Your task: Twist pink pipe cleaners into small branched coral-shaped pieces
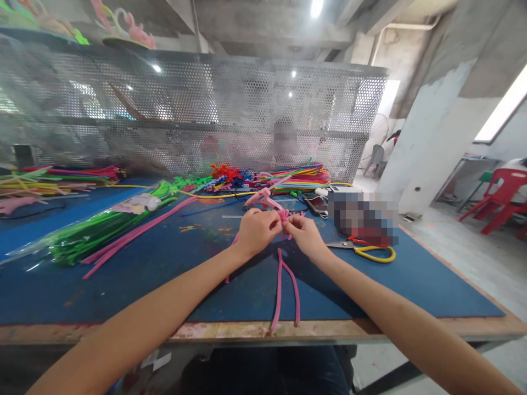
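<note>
My left hand and my right hand meet over the blue mat, both pinching a pink pipe cleaner at a small twisted knot between the fingertips. Two long pink ends hang down from the knot toward the table's front edge. A pink glue gun lies just behind my hands.
Pink pipe cleaners and a bag of green ones lie at the left. Yellow-handled scissors sit right of my hands. Mixed coloured pipe cleaners and a phone lie before a perforated metal screen. Red chairs stand far right.
</note>
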Motion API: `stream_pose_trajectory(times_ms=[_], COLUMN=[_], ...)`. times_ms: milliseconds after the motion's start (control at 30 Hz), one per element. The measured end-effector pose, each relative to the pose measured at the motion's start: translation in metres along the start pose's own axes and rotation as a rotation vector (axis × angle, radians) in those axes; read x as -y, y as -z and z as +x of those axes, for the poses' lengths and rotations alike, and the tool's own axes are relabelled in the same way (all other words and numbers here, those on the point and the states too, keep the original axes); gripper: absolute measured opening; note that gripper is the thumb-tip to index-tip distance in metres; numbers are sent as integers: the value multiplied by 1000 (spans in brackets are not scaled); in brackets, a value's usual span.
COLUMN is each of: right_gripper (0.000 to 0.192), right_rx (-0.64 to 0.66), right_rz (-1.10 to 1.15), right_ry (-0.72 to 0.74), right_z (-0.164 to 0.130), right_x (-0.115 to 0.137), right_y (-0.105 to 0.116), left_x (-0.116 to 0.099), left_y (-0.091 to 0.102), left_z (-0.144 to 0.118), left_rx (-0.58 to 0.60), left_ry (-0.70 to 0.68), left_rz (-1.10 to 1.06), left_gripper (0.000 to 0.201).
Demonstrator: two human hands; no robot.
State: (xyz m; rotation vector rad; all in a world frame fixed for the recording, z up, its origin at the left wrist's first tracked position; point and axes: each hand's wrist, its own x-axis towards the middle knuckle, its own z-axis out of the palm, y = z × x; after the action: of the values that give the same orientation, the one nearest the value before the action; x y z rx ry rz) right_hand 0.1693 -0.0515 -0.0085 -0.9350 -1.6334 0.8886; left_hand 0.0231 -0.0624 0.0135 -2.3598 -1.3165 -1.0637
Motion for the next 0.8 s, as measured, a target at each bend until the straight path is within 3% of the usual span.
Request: stream_pose_trajectory(times_ms=[100,233,333,533,633,800], right_gripper=[20,16,16,18,18,20], right_rx=[-88,-191,-223,-122,-100,-48], right_rz=[-118,-172,-109,277,282,212], right_ry=[46,91,69,-108,-157,-104], right_z=[-2,-5,-4,0,0,2], right_x=[5,11,11,7,7,4], right_y=[-3,-2,2,5,5,7], left_x=[-7,-15,-19,-19,-17,-15], left_y=[-5,-11,-12,-10,-10,-13], left_z=[-1,-2,-4,-7,-7,-7], left_rx=[11,-6,-7,12,-20,-108], left_ry=[303,532,701,767,787,750], left_rz=[-373,-960,-1195,-1318,-1296,-1241], left_gripper=[17,19,25,33,32,31])
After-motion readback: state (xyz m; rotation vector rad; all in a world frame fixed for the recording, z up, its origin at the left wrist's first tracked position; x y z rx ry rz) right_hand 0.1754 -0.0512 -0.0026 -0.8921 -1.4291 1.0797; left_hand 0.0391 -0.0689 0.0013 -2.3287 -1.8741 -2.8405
